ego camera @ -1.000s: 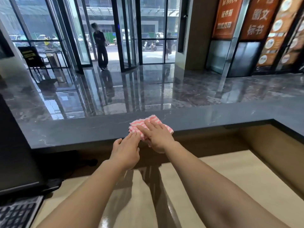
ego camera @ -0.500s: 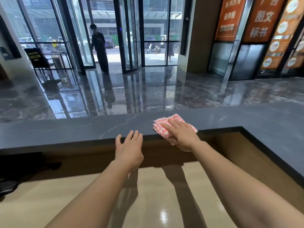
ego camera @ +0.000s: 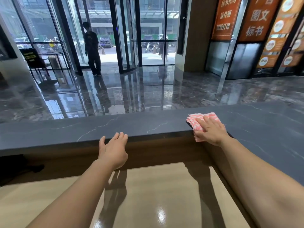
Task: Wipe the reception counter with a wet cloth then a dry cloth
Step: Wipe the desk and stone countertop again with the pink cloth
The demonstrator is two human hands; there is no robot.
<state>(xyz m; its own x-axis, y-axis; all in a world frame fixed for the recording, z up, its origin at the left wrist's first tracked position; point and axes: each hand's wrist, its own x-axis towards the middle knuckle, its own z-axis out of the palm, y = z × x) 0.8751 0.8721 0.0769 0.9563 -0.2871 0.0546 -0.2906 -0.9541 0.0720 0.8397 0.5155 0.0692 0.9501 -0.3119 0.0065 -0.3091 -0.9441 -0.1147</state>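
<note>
A pink-and-white checked cloth lies on the dark grey stone reception counter, near the inside corner where the counter turns toward me on the right. My right hand presses flat on the cloth with straight fingers; part of the cloth hangs over the counter's near edge. My left hand is open, its fingertips touching the counter's near edge, well left of the cloth.
Below the counter is a lower beige desk surface. Beyond the counter lies a glossy dark lobby floor with glass doors. A person stands at the doorway. Orange signs hang at the right.
My right hand has slid the cloth to the right along the counter toward the corner. My left hand has stayed at the counter's edge, and the gap between my hands has widened.
</note>
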